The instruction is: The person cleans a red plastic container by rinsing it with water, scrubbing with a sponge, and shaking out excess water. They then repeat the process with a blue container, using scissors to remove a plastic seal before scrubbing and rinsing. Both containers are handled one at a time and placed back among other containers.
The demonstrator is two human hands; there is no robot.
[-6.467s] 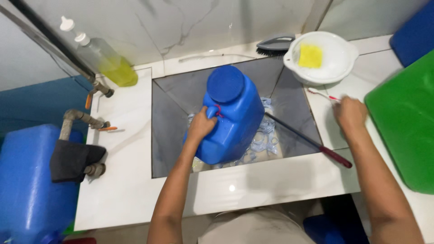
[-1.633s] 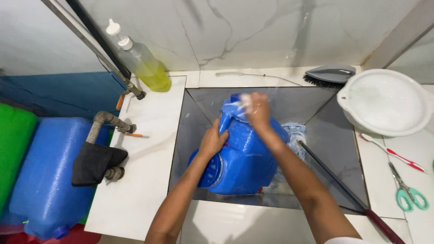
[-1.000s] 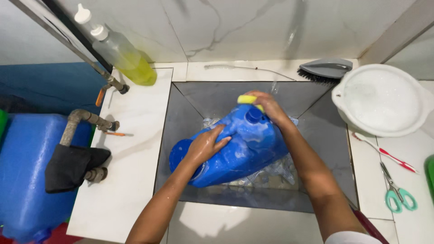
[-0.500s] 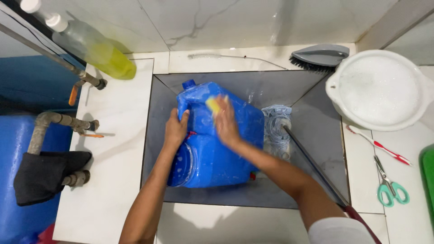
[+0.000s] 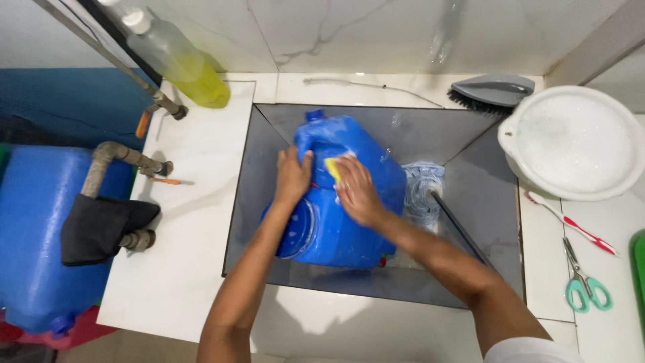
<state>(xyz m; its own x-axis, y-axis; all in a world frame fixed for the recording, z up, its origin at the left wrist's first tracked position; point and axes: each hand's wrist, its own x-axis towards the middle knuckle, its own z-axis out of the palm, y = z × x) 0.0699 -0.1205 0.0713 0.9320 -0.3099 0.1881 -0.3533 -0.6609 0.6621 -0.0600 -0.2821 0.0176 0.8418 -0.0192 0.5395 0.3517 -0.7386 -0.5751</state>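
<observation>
Scrubbing is the step in hand, as I read it: my right hand (image 5: 356, 195) presses a yellow sponge (image 5: 332, 168) flat against the side of the blue jug (image 5: 336, 222), fingers closed over the sponge. My left hand (image 5: 292, 178) steadies the jug, fingers spread and gripping its left shoulder. The jug lies tilted in the grey sink (image 5: 255, 202), near its left wall, beside a wet mop head (image 5: 423, 191). A white basin (image 5: 571, 144) of suds stands at the tabletop's right edge. Next, I judge, the jug needs turning to reach unscrubbed faces while holding it firmly, since it looks slippery.
</observation>
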